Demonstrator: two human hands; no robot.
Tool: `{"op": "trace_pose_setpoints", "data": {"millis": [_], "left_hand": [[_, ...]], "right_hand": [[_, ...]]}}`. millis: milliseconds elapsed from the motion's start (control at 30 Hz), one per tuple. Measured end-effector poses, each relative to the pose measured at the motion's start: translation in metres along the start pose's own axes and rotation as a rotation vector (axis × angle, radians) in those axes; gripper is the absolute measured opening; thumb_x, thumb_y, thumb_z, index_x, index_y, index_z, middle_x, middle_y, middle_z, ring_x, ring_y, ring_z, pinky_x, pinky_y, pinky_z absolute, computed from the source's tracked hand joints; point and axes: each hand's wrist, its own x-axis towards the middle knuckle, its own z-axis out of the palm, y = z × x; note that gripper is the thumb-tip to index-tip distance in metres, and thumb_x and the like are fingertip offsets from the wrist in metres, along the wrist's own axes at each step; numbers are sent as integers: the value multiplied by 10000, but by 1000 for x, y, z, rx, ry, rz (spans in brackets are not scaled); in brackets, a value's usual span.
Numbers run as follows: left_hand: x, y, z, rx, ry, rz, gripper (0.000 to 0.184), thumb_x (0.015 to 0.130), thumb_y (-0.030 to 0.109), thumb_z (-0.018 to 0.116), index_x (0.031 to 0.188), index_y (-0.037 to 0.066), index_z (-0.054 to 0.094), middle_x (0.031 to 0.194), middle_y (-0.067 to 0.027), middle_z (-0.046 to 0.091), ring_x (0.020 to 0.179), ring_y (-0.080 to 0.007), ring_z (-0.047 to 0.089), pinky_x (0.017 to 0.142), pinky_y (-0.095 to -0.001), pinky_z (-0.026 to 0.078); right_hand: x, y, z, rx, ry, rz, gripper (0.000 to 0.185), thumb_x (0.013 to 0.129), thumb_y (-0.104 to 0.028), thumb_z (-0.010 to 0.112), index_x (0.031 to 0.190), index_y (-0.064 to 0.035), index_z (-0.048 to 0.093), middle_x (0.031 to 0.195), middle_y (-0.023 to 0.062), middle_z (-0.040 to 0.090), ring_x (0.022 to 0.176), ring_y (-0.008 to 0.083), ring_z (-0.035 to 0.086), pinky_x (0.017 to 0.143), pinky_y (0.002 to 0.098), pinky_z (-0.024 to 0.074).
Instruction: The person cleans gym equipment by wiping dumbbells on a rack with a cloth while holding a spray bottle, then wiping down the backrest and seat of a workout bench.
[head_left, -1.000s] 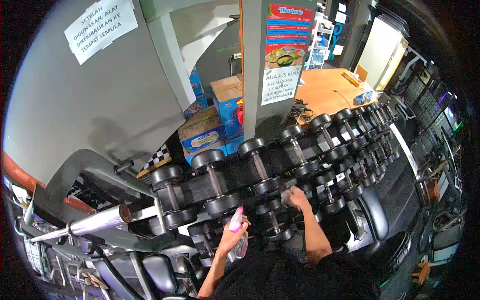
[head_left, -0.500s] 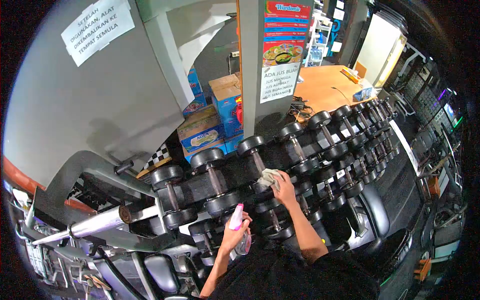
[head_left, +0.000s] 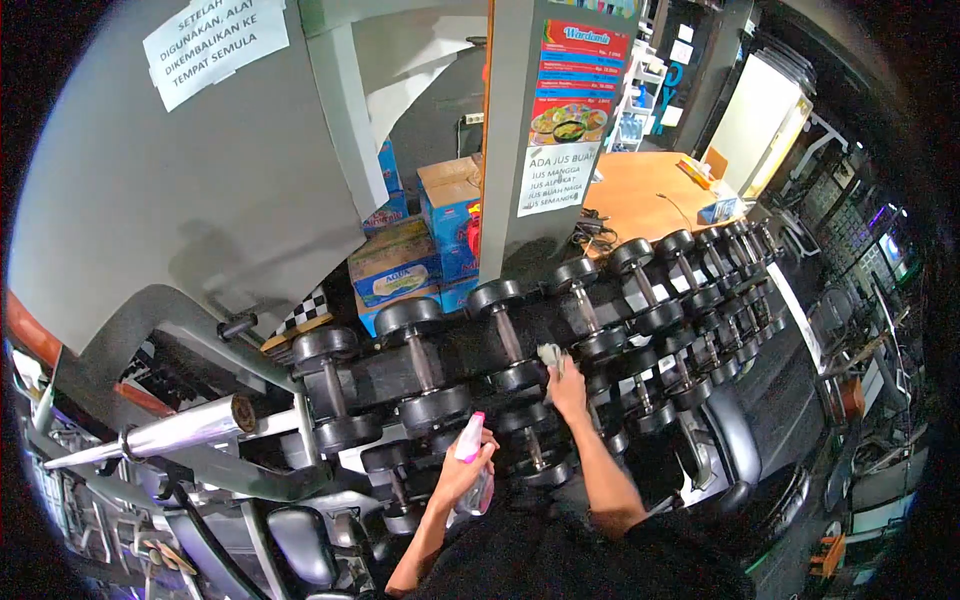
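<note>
Head: right hand (head_left: 567, 388) holds a cloth (head_left: 549, 354), apparently.

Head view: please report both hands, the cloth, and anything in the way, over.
Left hand holds spray bottle. Right hand holds cloth beside a dumbbell, contact unclear. Neighbouring dumbbell close by.

Two-tier dark rack (head_left: 378, 376), rows of black-headed dumbbells (head_left: 509, 336) on both levels.

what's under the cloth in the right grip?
The right grip covers part of the cloth and the spot beneath, so that can't be seen. Just left, a dumbbell shows its handle and both ends; whether the cloth touches it is unclear.
</note>
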Motion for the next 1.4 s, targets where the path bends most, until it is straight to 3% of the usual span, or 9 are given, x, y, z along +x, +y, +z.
{"op": "trace_pose_setpoints", "data": {"millis": [200,300,467,667,800,1133,1200,1267,1400], "left_hand": [[10,-2,16,-26,-113,-64,258,898,126,613,1106,3,522,881,-57,599,613,-110,582,526,-266,501],[12,5,14,6,-98,-57,270,896,128,618,1112,-1,521,888,-56,595,622,-110,580,533,-265,506],[8,8,2,-8,-55,-54,290,891,125,627,1125,-6,515,887,-57,592,622,-111,578,538,-265,502],[-6,13,-19,79,59,38,282,892,111,627,1127,-1,519,894,-60,611,599,-109,575,527,-268,498],[-11,2,-31,-57,155,71,254,896,126,623,1096,-7,540,902,-66,622,579,-117,581,526,-272,496],[-1,2,-33,-31,108,-8,287,902,149,615,1138,12,526,918,-75,611,647,-124,585,560,-283,507],[0,5,-26,-48,135,-10,270,890,168,642,1079,-3,550,886,-49,608,619,-101,576,562,-269,491],[0,13,-19,69,161,-27,263,891,162,640,1078,-1,551,877,-43,604,631,-95,574,567,-266,491],[6,13,-10,3,41,0,259,895,144,630,1085,-5,534,891,-51,600,605,-101,575,536,-256,493]], "right_hand": [[-31,-23,-34,168,-100,-148,300,875,-203,595,1096,-18,513,954,285,611,900,477,580,764,494,476],[0,-7,-24,280,70,-159,255,893,-201,611,1070,-21,579,947,150,664,878,240,640,778,362,481],[67,-53,-13,177,166,-328,318,873,-133,588,1167,-32,523,1073,215,615,1020,387,588,813,422,477],[143,-18,54,-585,-979,-293,453,843,-347,552,1142,-9,588,1193,241,582,1074,383,576,892,454,464],[151,-30,52,-710,-1019,-275,366,754,-283,584,976,-9,682,1031,212,661,934,328,656,771,421,506],[132,-84,44,-1099,-901,-414,367,706,-192,656,1059,-96,686,1065,127,678,941,296,668,745,470,536],[147,-96,50,-842,-1384,-655,397,719,-157,635,1112,-105,639,1014,124,679,870,297,661,707,434,530],[130,-108,41,-352,-1294,-674,358,752,-168,613,1103,-101,601,962,141,668,807,312,638,690,430,516],[79,-89,81,-530,-983,-742,274,745,-167,634,1012,-108,618,951,172,665,899,359,646,758,485,519]]}}
